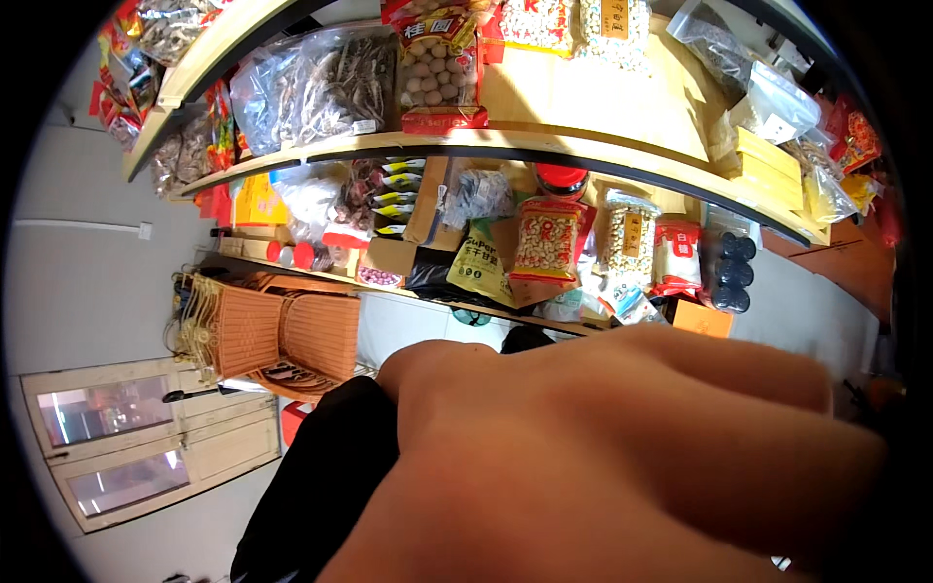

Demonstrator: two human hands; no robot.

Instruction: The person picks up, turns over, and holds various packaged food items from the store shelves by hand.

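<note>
A hand (pixel 622 457) fills the view very close below the wooden shelf (pixel 544 144); its fingers are hidden, so their state I cannot tell. It may knock the peanut bag (pixel 546 241) under this shelf.

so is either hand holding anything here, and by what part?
Cannot tell. One hand fills the lower frame close to the camera, showing only its back; its fingers and any grip are hidden. No second hand shows. Wooden shelves of packaged goods lie beyond.

Dry-goods shop: curved wooden shelves (pixel 544 146) stocked with clear bags of nuts (pixel 546 238), dried seafood (pixel 340 87), boxed goods (pixel 768 165); stacked orange wicker baskets (pixel 282 335) on floor.
</note>
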